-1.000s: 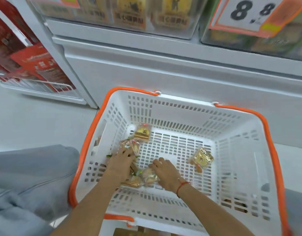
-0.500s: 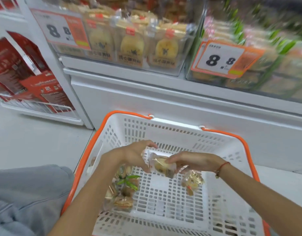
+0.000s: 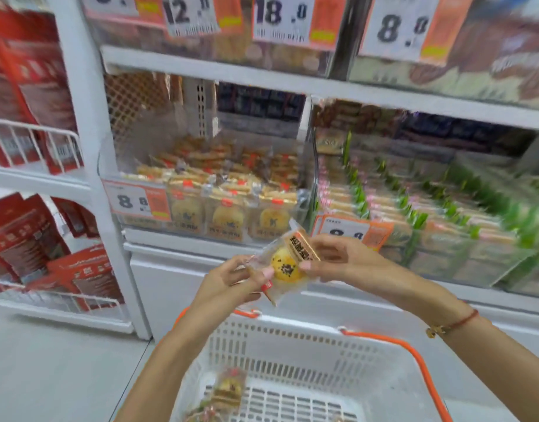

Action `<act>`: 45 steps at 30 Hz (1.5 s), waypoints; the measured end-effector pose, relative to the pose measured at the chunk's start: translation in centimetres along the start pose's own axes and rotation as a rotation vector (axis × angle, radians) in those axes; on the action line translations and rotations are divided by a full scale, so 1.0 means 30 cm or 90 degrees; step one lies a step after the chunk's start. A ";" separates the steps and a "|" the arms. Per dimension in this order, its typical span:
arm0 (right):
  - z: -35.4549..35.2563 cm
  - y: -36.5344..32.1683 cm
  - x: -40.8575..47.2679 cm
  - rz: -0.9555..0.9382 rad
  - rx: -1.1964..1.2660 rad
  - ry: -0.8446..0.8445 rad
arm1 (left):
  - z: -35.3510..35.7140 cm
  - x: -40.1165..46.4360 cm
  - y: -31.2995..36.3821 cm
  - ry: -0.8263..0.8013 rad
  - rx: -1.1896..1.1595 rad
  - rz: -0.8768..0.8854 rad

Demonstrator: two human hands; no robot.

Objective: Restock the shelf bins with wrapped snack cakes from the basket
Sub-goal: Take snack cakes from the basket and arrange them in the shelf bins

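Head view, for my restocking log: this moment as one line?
left hand: holds clear-wrapped yellow snack cake | right hand: holds same cake | place: above white orange-rimmed plastic basket | bin: not reached

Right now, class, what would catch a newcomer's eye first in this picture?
At centre, both hands, left hand and right hand, pinch a wrapped snack cake in front of the shelf bins. Below sits the white, orange-rimmed basket. Big price tags hang above.

Basket (image 3: 384, 379) before shelf bins (image 3: 213, 190)
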State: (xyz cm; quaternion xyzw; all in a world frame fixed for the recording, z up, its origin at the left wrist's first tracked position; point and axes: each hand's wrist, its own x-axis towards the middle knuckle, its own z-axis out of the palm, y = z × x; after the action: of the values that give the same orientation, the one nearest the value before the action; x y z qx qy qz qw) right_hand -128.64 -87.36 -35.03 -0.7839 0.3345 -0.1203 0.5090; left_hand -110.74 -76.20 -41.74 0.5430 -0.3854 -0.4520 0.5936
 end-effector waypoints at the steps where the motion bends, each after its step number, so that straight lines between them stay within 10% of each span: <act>1: 0.002 -0.024 0.005 -0.044 -0.010 0.033 | 0.004 0.003 0.021 0.014 -0.016 0.021; 12: -0.058 -0.251 0.137 -0.310 -0.173 0.328 | -0.043 0.184 0.349 0.065 0.229 0.348; 19: -0.145 -0.323 0.202 -0.189 -0.327 0.209 | -0.136 0.262 0.395 0.002 0.602 0.331; 30: -0.136 -0.324 0.400 -0.008 -0.897 -0.026 | -0.165 0.311 0.481 -0.073 0.739 0.291; 45: -0.212 -0.266 0.367 -0.185 -0.592 0.126 | 0.015 0.354 0.516 -0.180 1.005 0.194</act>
State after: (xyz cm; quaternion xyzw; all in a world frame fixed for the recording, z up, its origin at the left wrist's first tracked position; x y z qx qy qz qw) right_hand -120.57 -96.97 -26.82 -0.9513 0.2866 -0.1024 0.0494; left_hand -106.21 -86.45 -26.68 0.6806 -0.7313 -0.0259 0.0365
